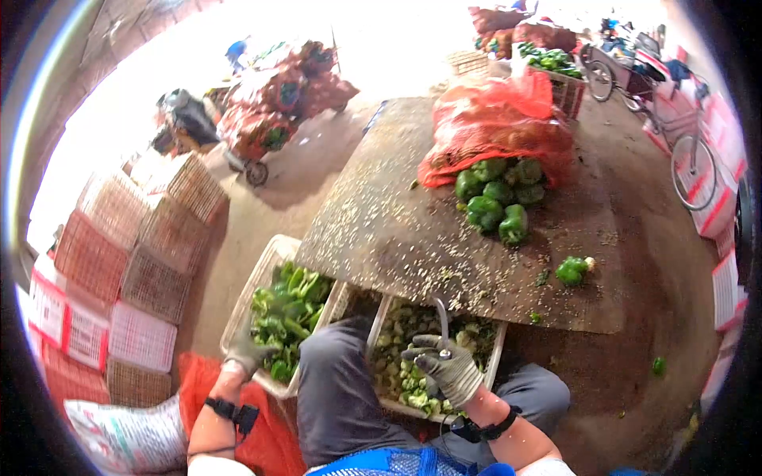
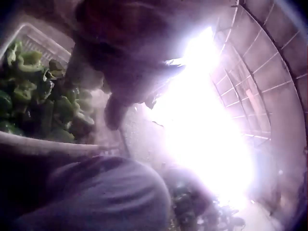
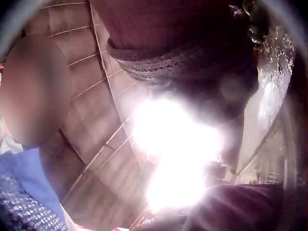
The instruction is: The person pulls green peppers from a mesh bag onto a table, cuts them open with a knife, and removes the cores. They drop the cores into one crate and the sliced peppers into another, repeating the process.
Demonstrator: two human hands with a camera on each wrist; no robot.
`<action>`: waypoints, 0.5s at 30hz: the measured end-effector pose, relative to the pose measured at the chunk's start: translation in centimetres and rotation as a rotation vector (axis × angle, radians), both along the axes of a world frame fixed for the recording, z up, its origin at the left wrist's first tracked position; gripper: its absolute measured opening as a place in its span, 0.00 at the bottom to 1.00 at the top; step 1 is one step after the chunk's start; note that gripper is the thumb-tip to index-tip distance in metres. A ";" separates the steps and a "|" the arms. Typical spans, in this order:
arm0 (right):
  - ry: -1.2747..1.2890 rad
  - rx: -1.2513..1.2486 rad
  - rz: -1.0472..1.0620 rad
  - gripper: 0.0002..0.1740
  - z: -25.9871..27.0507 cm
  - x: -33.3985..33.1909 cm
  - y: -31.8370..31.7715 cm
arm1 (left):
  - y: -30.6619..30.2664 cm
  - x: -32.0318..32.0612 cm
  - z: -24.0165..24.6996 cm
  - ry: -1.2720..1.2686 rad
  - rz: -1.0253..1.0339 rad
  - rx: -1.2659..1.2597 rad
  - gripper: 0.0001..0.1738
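Gloved and blurred by motion, my left hand (image 1: 252, 354) is over the near edge of the left crate (image 1: 236, 321), its fingers loosely spread beside cut green peppers (image 1: 294, 305). In the left wrist view this hand is a dark shape against glare, near the cut peppers (image 2: 62, 108). My right hand (image 1: 446, 369), in a grey glove, grips a curved knife (image 1: 442, 317) with its blade pointing up; its handle is mostly hidden in the fingers. Below that hand, a second crate (image 1: 496, 353) holds pale green pepper cores and scraps (image 1: 417, 389).
Pepper seeds litter the board (image 1: 373, 206) ahead. Whole green peppers (image 1: 498, 194) spill from a red mesh sack (image 1: 500, 119), and one pepper (image 1: 571, 270) lies apart. Stacked crates (image 1: 155, 282) stand at left, a loaded cart (image 1: 278, 103) behind, a bicycle (image 1: 692, 170) at right.
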State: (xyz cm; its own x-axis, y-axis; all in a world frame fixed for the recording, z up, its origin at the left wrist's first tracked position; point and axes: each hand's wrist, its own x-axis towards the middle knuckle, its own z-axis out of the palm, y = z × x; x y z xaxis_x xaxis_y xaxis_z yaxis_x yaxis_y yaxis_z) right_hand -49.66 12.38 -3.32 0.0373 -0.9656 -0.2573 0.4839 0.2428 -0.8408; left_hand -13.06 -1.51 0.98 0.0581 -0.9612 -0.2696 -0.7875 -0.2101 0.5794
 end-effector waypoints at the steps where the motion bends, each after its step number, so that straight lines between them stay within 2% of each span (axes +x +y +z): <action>1: 0.083 0.038 0.022 0.27 0.7 -0.5 0.3 | 0.3 -0.2 0.0 0.256 0.030 -0.016 0.53; 2: 0.065 0.027 -0.010 0.28 0.5 -0.8 0.3 | 0.6 -0.5 -0.1 0.498 0.056 -0.022 0.49; 4: 0.035 0.017 -0.039 0.28 -0.3 -0.9 0.3 | -0.6 -3.6 -0.5 0.682 -0.046 0.048 0.39; 5: 0.025 0.057 -0.051 0.32 0.8 -0.9 0.3 | -1.4 -5.3 -1.6 0.784 -0.093 0.104 0.32; 6: 0.037 0.033 -0.059 0.31 0.7 -0.8 0.1 | -0.7 -9.0 0.0 0.879 -0.139 0.175 0.29; 8: 0.060 -0.021 -0.082 0.29 -0.2 -0.7 0.0 | -0.6 -15.0 0.8 0.975 -0.415 0.253 0.25; 10: 0.024 0.033 -0.098 0.27 -0.4 -1.2 -0.2 | -0.8 -19.3 -0.7 0.882 -0.714 0.207 0.27; 11: 0.032 0.037 -0.133 0.25 -0.5 -1.5 -0.3 | -0.5 -21.9 0.6 1.006 -0.795 0.307 0.28; 12: 0.024 -0.024 -0.195 0.24 -1.1 -1.5 -0.5 | -0.1 -24.3 1.0 1.077 -0.787 0.446 0.30; 13: 0.081 -0.152 -0.248 0.20 -1.5 -1.9 -0.8 | 0.0 -26.0 0.5 1.009 -0.921 0.387 0.30; 14: 0.074 -0.117 -0.233 0.26 -1.2 -2.6 -1.1 | 0.0 -27.5 -3.2 1.139 -0.904 0.497 0.29; 15: 0.066 -0.081 -0.218 0.31 -0.9 -3.3 -1.5 | -0.2 -28.2 -2.9 0.935 -1.037 0.245 0.30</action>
State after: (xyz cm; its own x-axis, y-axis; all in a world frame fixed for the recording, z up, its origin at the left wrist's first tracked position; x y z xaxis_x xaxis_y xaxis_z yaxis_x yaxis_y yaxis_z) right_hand -53.00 10.91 -4.23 -0.1884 -0.9666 -0.1739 0.4609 0.0694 -0.8847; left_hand -41.26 -1.73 -1.93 -0.9244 -0.3808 0.0211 0.0030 0.0480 0.9988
